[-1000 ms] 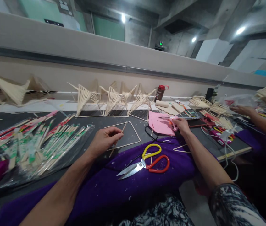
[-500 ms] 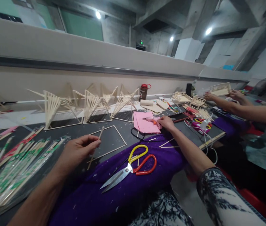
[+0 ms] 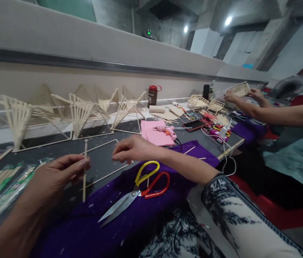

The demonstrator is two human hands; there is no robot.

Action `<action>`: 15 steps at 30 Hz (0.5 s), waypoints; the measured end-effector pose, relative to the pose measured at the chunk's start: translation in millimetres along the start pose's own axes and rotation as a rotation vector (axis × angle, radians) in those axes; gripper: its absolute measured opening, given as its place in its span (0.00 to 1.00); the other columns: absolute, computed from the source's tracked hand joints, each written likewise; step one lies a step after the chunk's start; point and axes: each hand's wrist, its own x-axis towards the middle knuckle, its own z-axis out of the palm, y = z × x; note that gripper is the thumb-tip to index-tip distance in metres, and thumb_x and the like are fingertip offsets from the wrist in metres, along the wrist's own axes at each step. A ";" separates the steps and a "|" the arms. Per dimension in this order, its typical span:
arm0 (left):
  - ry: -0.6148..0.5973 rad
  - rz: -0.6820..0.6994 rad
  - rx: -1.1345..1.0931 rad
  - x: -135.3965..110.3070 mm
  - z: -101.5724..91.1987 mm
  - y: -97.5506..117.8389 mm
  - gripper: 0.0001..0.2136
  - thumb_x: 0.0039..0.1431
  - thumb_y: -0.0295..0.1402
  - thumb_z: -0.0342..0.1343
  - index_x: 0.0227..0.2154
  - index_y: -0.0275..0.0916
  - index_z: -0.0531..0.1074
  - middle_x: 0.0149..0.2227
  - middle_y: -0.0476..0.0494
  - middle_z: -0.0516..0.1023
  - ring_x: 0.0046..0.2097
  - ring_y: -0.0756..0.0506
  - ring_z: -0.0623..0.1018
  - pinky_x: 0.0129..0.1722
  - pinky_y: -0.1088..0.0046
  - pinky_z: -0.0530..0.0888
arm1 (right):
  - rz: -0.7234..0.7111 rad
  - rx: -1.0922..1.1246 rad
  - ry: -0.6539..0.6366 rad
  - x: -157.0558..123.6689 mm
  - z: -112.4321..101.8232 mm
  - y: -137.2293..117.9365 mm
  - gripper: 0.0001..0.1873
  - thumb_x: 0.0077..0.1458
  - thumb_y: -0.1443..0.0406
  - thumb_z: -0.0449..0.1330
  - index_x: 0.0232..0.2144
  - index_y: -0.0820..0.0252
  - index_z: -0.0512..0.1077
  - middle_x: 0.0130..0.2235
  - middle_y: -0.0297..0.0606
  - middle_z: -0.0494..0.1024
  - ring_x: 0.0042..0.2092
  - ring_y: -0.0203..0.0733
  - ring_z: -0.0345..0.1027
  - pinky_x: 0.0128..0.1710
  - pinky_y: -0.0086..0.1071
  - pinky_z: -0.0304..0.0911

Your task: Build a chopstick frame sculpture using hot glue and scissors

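Pinched upright in the left hand (image 3: 60, 173), a thin wooden stick (image 3: 85, 148) stands over the tabletop (image 3: 100, 161), by the flat stick frame (image 3: 105, 176). Right hand (image 3: 131, 148) hovers above it, loose-fingered and empty. Looks like the fitting stage; next calls for careful lining-up.

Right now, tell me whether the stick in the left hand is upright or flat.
Upright: the left hand pinches the stick near mid-length, with one end above the fingers and the other pointing down toward the cloth.
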 end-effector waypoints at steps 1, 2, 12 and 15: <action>0.012 0.010 -0.051 0.5 0.6 -0.1 0.16 0.33 0.44 0.67 0.26 0.42 0.73 0.20 0.54 0.70 0.21 0.54 0.66 0.18 0.81 0.63 | -0.018 0.046 -0.041 8.4 8.6 -5.3 0.13 0.54 0.59 0.55 0.33 0.64 0.72 0.26 0.30 0.72 0.27 0.31 0.67 0.27 0.23 0.60; 0.035 0.011 -0.103 0.8 1.2 -0.2 0.16 0.32 0.43 0.67 0.25 0.42 0.73 0.19 0.53 0.70 0.20 0.54 0.67 0.17 0.81 0.63 | -0.022 0.051 -0.053 16.1 17.0 -8.4 0.13 0.54 0.59 0.56 0.33 0.65 0.72 0.26 0.30 0.72 0.26 0.31 0.67 0.26 0.22 0.60; 0.056 0.007 -0.291 -3.2 3.3 -8.6 0.14 0.41 0.38 0.65 0.27 0.35 0.69 0.19 0.54 0.70 0.18 0.55 0.69 0.14 0.83 0.63 | 0.140 0.397 -0.133 46.2 77.2 7.7 0.12 0.51 0.60 0.57 0.25 0.66 0.71 0.23 0.31 0.71 0.22 0.29 0.64 0.22 0.23 0.58; 0.078 0.014 -0.327 -2.0 2.4 -14.2 0.15 0.41 0.37 0.65 0.28 0.34 0.69 0.21 0.52 0.72 0.18 0.56 0.69 0.15 0.84 0.64 | 0.131 0.418 -0.143 50.2 83.2 14.2 0.12 0.51 0.61 0.57 0.24 0.65 0.71 0.22 0.31 0.71 0.21 0.28 0.63 0.22 0.22 0.57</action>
